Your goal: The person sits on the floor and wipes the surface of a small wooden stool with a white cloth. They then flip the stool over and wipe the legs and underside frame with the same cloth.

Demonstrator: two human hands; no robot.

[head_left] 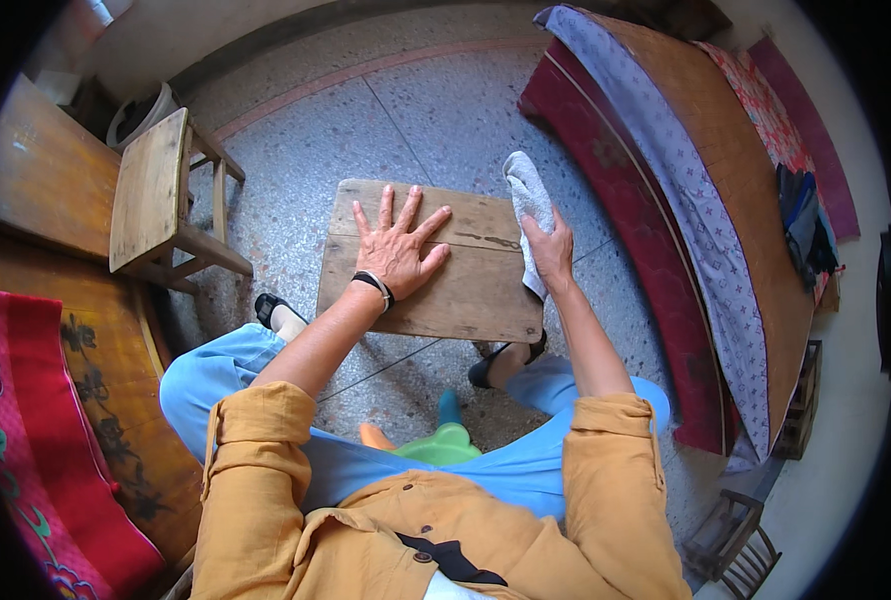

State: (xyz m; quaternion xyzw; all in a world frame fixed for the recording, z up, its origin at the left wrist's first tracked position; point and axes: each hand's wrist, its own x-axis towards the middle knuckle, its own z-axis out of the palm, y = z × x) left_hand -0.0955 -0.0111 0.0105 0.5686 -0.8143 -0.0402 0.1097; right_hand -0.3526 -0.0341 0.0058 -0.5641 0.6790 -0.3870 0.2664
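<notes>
In front of my knees stands a wooden stool whose worn plank top [465, 295] faces up. My left hand [397, 250] lies flat on its left half, fingers spread, with a dark band and a light one at the wrist. At the right edge of the top, my right hand [552, 248] grips a pale grey cloth [530, 190]. The cloth hangs along that edge, its upper end sticking out beyond my fingers. The stool's legs are mostly hidden under the top.
A second wooden stool [150, 190] stands at the left, near a bucket [145, 115]. A bed [705, 200] with a patterned sheet runs along the right. Beneath me shows a green plastic seat [440, 447]. A small wooden chair [740, 540] sits at lower right. Speckled floor [295, 150] lies ahead.
</notes>
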